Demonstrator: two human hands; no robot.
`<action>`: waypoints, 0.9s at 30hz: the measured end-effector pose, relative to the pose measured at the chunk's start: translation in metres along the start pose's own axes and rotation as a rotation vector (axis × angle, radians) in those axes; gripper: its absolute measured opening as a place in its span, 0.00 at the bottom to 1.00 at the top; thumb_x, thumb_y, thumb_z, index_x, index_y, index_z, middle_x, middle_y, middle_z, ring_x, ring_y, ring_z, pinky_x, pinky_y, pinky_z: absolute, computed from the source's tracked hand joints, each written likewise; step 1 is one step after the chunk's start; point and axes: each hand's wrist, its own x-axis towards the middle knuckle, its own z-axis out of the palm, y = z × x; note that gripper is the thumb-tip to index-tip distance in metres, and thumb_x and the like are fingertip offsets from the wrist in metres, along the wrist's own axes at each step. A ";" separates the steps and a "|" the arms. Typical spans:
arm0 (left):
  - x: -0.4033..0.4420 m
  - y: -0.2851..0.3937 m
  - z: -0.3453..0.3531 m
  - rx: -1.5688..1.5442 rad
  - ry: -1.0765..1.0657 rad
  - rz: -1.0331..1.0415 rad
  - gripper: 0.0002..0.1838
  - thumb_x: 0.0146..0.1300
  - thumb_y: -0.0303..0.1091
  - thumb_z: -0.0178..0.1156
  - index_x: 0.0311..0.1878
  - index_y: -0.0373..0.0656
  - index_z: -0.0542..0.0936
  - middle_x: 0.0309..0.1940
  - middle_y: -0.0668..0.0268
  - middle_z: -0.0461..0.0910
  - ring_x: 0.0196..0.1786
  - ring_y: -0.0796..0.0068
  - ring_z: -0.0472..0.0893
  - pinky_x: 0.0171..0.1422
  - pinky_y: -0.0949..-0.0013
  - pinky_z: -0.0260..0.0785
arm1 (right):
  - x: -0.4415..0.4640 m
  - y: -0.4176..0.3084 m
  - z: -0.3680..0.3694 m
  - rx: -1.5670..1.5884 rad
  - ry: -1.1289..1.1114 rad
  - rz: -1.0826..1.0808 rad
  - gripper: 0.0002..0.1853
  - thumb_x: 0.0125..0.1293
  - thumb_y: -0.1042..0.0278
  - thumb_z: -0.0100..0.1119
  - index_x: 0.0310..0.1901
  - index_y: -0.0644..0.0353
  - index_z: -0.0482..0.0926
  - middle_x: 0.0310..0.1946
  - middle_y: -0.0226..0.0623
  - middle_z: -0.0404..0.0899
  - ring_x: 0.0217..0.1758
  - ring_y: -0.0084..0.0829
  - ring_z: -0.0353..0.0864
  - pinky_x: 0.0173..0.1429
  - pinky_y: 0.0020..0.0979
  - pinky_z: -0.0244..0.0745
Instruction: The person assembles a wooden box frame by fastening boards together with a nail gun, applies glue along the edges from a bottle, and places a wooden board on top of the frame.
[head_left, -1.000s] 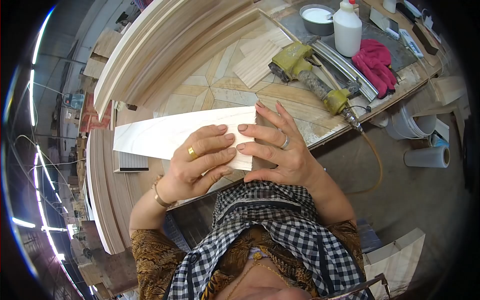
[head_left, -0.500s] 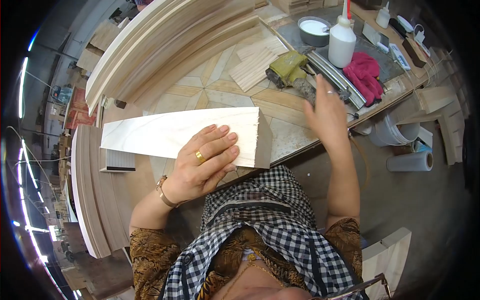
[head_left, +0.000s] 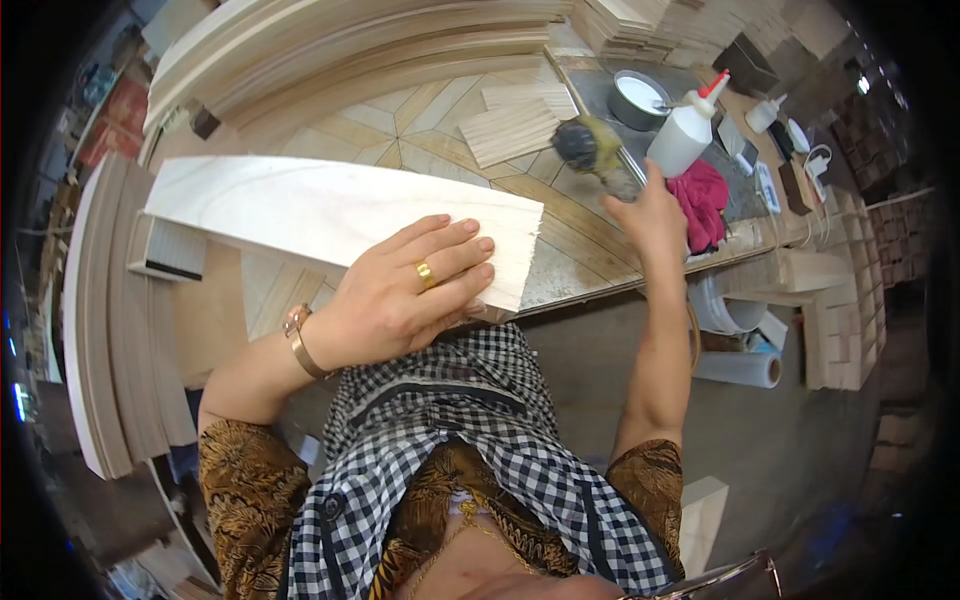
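Observation:
My left hand point(head_left: 405, 285), with a gold ring and a wrist bracelet, lies over the right end of a pale wooden piece point(head_left: 290, 200). Its fingers press on the broad upper face and the thumb is at the near edge. That end has a rough, splintery edge. My right hand point(head_left: 648, 220) is closed round the handle of a worn olive-green nail gun point(head_left: 600, 150) with a black cap. The tool is tilted and slightly blurred, and its metal rail is partly hidden behind the hand.
Curved wooden strips point(head_left: 330, 60) are stacked at the back, with more point(head_left: 120, 330) at the left. A white glue bottle point(head_left: 683, 135), a bowl of white glue point(head_left: 638, 98) and a pink cloth point(head_left: 700, 205) stand at right. Thin wooden slats point(head_left: 510, 130) lie mid-table.
My right hand has come from hovering open to gripping the nail gun, which has turned. The view has shifted, and the wooden piece now lies at a different slant under my left hand.

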 end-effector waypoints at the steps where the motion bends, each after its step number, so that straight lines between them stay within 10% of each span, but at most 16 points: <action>1: -0.002 -0.001 0.001 -0.005 0.011 0.000 0.17 0.53 0.30 0.63 0.47 0.37 0.77 0.50 0.56 0.76 0.55 0.55 0.76 0.60 0.53 0.67 | 0.001 0.013 -0.007 0.060 0.051 -0.058 0.40 0.48 0.52 0.67 0.60 0.64 0.63 0.39 0.54 0.79 0.43 0.48 0.80 0.46 0.44 0.73; 7: -0.010 -0.005 0.006 0.009 0.058 0.023 0.20 0.49 0.34 0.63 0.47 0.39 0.77 0.49 0.57 0.76 0.57 0.58 0.74 0.61 0.55 0.67 | -0.056 0.030 -0.093 0.760 -0.089 -0.079 0.26 0.48 0.73 0.68 0.50 0.67 0.71 0.30 0.34 0.78 0.23 0.20 0.73 0.27 0.24 0.69; 17: -0.016 -0.008 0.011 0.006 0.152 0.051 0.17 0.50 0.34 0.61 0.44 0.37 0.77 0.50 0.56 0.76 0.57 0.59 0.74 0.62 0.56 0.66 | -0.117 0.009 -0.151 0.901 -0.224 0.061 0.15 0.40 0.82 0.56 0.35 0.74 0.74 0.23 0.42 0.76 0.20 0.29 0.73 0.27 0.28 0.69; 22: -0.017 -0.008 0.011 0.022 0.151 0.062 0.16 0.50 0.33 0.61 0.43 0.37 0.77 0.50 0.56 0.76 0.57 0.59 0.74 0.62 0.57 0.66 | -0.128 0.017 -0.184 0.768 -0.477 0.015 0.32 0.38 0.79 0.72 0.49 0.68 0.72 0.40 0.38 0.78 0.42 0.29 0.78 0.43 0.32 0.75; 27: -0.020 -0.008 0.016 0.034 0.186 0.051 0.15 0.50 0.32 0.60 0.42 0.38 0.77 0.49 0.57 0.77 0.57 0.60 0.74 0.63 0.57 0.66 | -0.128 -0.027 -0.191 0.670 -0.524 -0.341 0.36 0.34 0.81 0.75 0.51 0.68 0.71 0.43 0.39 0.78 0.44 0.29 0.79 0.47 0.33 0.75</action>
